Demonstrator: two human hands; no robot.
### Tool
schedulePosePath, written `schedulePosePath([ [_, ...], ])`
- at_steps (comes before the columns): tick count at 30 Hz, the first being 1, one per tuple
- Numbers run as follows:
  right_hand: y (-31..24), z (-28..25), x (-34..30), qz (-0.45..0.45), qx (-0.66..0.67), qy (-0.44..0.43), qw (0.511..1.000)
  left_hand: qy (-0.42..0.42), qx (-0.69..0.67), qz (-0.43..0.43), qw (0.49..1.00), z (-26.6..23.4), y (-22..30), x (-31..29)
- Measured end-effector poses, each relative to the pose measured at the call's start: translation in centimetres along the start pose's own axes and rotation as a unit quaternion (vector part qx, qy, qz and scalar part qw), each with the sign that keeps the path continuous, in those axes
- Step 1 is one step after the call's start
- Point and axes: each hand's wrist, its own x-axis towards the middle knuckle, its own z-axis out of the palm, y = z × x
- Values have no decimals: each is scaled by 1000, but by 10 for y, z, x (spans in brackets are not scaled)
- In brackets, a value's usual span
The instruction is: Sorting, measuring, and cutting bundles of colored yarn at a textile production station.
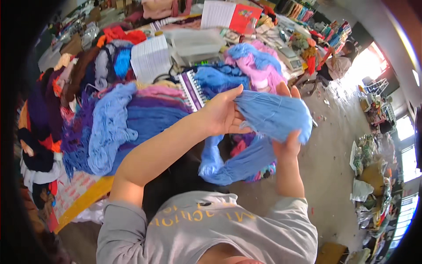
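Note:
A hank of light blue yarn [274, 113] is stretched between my two hands above the table's near side. My left hand [222, 113] grips its left end, thumb on top and fingers curled underneath. My right hand [288, 147] holds the other end, with its thumb in front and fingertips showing past the far edge. Below the hands a looped length of the same blue yarn [250, 165] hangs down by my lap. Whether it joins the held hank is hidden.
A table piled with yarn spreads ahead, with a pale blue skein [110, 127] and a dark blue bundle [154, 123]. Beyond lie a spiral notebook [192, 91], an open book [151, 59] and pink yarn [259, 66]. Another person [340, 64] sits at far right.

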Motion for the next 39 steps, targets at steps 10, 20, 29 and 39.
schedulePosePath([
  [10,47,18,-7,90,214,133,964,78,277,66,955,-25,-55,-33],
  [20,70,24,-11,111,239,153,952,218,487,332,778,-42,-75,-27],
  [29,92,-7,-12,110,212,216,947,344,476,381,714,-68,-63,-55],
  [39,114,18,-17,133,302,205,921,314,589,451,593,-74,-92,-20],
])
